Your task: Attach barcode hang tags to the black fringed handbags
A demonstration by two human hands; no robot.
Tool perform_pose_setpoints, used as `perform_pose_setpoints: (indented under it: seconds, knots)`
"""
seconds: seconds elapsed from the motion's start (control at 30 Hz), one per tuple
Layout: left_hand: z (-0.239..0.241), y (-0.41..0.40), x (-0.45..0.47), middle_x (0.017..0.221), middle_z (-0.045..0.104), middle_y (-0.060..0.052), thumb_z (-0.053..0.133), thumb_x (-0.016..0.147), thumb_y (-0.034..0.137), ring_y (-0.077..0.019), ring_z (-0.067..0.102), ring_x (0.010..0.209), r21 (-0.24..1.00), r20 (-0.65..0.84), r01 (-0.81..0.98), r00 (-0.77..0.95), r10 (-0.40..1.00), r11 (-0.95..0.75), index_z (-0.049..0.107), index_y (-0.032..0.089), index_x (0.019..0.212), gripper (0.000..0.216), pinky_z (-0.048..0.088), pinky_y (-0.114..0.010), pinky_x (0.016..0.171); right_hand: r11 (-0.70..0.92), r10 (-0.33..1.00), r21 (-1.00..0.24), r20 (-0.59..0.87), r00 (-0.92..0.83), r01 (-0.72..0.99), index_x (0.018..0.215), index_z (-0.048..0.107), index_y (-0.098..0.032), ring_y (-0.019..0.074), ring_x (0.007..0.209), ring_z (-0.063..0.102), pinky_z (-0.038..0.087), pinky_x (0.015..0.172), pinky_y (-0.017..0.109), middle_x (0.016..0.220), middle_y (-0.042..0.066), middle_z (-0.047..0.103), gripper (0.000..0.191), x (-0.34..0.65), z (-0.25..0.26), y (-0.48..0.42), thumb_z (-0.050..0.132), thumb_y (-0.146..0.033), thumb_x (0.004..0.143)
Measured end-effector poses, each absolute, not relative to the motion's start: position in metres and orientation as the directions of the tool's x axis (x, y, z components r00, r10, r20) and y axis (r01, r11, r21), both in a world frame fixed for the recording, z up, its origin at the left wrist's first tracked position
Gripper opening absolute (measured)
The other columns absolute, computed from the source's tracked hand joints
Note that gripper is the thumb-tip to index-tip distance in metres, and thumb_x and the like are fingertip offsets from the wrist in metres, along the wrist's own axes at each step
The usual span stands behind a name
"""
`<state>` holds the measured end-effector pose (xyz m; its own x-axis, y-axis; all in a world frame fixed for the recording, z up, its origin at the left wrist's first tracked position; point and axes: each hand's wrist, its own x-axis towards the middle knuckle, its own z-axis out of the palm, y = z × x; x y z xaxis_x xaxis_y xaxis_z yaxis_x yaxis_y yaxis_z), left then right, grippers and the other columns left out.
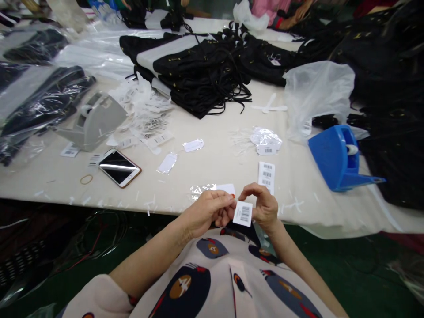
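Note:
My left hand (207, 211) and my right hand (261, 205) meet at the near edge of the white table (212, 168). Between them is a small white barcode tag (243, 214). The left fingers pinch its left edge, and a white card shows just above them. The right hand is curled in a pinch over the tag's right side, thumb and forefinger pressed together. What the right fingers hold, if anything, is too small to make out. A strip of barcode stickers (266, 175) lies just beyond my right hand.
A phone (119, 167), a rubber band (86, 179), a grey tape dispenser (92, 121) and a heap of white tags (145, 112) lie at left. A blue dispenser (338, 157) and a clear bag (316, 95) sit at right. Black garments (205, 66) are piled behind. Another person's hands (294, 15) work at the far side.

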<state>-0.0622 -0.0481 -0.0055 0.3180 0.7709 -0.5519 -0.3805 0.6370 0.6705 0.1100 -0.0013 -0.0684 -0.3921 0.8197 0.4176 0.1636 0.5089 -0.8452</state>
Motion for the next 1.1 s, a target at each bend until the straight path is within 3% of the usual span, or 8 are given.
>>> perform_pose_setpoints:
  seconds: [0.13,0.23,0.43,0.63,0.7,0.87,0.97,1.1]
  knots:
    - [-0.009,-0.057,-0.068,0.05,0.054,-0.001,0.061,0.069,0.041,-0.0054,0.044,0.036,0.616,-0.597,-0.455,0.263,0.758,0.643,0.057,0.011,0.067,0.031,0.022,-0.016,0.033,0.737,0.676,-0.585,0.646,-0.354,0.338,0.095,0.053,-0.024,0.0205,0.073,0.057,0.046,0.066,0.036,0.072,0.003,0.062,0.029,0.114,-0.062,0.004,0.059,-0.044,0.075]
    - [-0.012,-0.062,-0.069,0.048,0.053,0.0,0.063,0.068,0.039,-0.0052,0.043,0.035,0.597,-0.599,-0.498,0.244,0.763,0.629,0.056,0.011,0.066,0.028,0.023,-0.017,0.034,0.824,0.55,-0.396,0.73,-0.405,0.405,0.097,0.053,-0.025,0.0204,0.073,0.058,0.045,0.067,0.035,0.073,0.003,0.063,0.026,0.114,-0.059,0.008,0.059,-0.039,0.076]
    - [-0.017,-0.06,-0.061,0.049,0.055,0.001,0.068,0.062,0.032,-0.0041,0.041,0.034,0.609,-0.618,-0.491,0.2,0.761,0.623,0.052,0.013,0.064,0.025,0.022,-0.016,0.034,0.847,0.5,-0.308,0.739,-0.451,0.434,0.099,0.052,-0.025,0.0194,0.072,0.058,0.043,0.067,0.034,0.071,0.001,0.063,0.029,0.112,-0.064,0.008,0.065,-0.031,0.073]
    - [-0.019,-0.055,-0.066,0.045,0.05,0.003,0.068,0.061,0.028,-0.0024,0.037,0.035,0.758,-0.583,-0.334,0.041,0.812,0.561,0.048,0.013,0.057,0.024,0.021,-0.015,0.036,0.832,0.549,-0.354,0.635,-0.543,0.427,0.095,0.056,-0.024,0.0196,0.075,0.059,0.043,0.068,0.034,0.076,0.003,0.066,0.023,0.116,-0.071,0.007,0.064,-0.027,0.073]
    - [-0.018,-0.054,-0.072,0.046,0.048,0.004,0.067,0.062,0.029,-0.0022,0.036,0.038,0.814,-0.535,-0.27,-0.003,0.845,0.515,0.048,0.013,0.056,0.025,0.023,-0.016,0.038,0.781,0.624,-0.464,0.567,-0.537,0.417,0.094,0.058,-0.023,0.0198,0.078,0.058,0.044,0.07,0.035,0.08,0.004,0.066,0.018,0.116,-0.07,0.007,0.061,-0.024,0.076]
    - [-0.016,-0.053,-0.08,0.047,0.044,0.005,0.065,0.064,0.031,-0.0031,0.036,0.04,0.863,-0.49,-0.138,0.003,0.871,0.486,0.049,0.014,0.057,0.024,0.025,-0.017,0.04,0.23,0.92,-0.924,0.104,-0.377,0.305,0.089,0.062,-0.019,0.014,0.066,0.056,0.046,0.06,0.028,0.073,0.003,0.062,0.02,0.108,-0.059,-0.001,0.046,-0.03,0.085]
    - [-0.02,-0.053,-0.078,0.047,0.045,0.005,0.062,0.066,0.032,-0.0043,0.037,0.04,0.87,-0.489,-0.055,0.036,0.872,0.49,0.049,0.015,0.058,0.024,0.027,-0.017,0.041,-0.025,0.915,-0.982,-0.098,-0.392,0.189,0.081,0.063,-0.018,0.011,0.054,0.051,0.043,0.051,0.024,0.06,-0.001,0.058,0.021,0.098,-0.051,-0.005,0.054,-0.037,0.079]
    - [-0.033,-0.052,-0.084,0.051,0.051,0.002,0.058,0.071,0.032,-0.0076,0.043,0.043,0.882,-0.441,0.188,0.006,0.898,0.432,0.054,0.016,0.061,0.02,0.033,-0.02,0.043,-0.153,0.913,-0.978,-0.195,-0.359,0.144,0.069,0.06,-0.017,0.0083,0.047,0.045,0.037,0.045,0.022,0.054,-0.004,0.052,0.022,0.092,-0.056,-0.006,0.064,-0.038,0.07]
